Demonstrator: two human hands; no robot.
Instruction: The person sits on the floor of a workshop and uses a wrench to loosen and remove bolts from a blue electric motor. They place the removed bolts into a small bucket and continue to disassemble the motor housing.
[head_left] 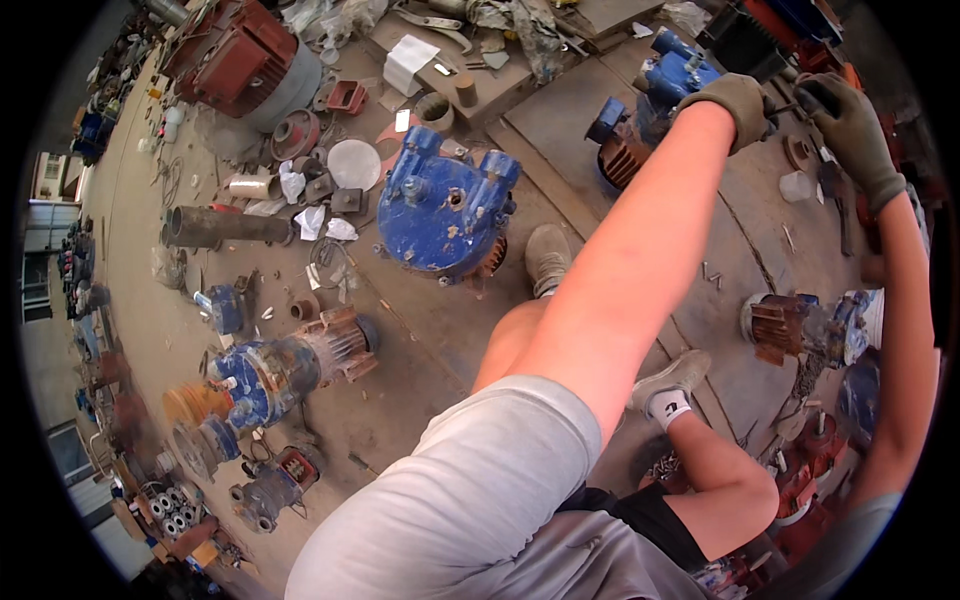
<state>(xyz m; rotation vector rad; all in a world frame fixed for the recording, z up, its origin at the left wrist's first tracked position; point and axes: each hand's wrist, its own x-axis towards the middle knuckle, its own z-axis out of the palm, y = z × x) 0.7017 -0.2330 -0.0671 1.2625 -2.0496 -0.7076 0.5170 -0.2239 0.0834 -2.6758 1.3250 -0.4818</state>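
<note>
Nearest to me, my grey-shorted leg fills the lower frame, and my feet in worn grey shoes point(547, 258) stand on the dusty rust-brown metal floor plate point(560, 130), braced apart, I judge, to lean forward. My left hand point(735, 105), in an olive work glove, is clenched on the small blue motor housing with rusty cooling fins point(640, 120), apparently steadying it. My right hand point(852, 125), gloved the same, curls round a dark tool handle point(810, 100) aimed at that housing; I cannot tell how tight the grip is. Left of my feet stands a large blue cast pump casing point(445, 205). Beyond it lie a rusty steel pipe point(220, 227) and a big red motor body point(240, 55)
</note>
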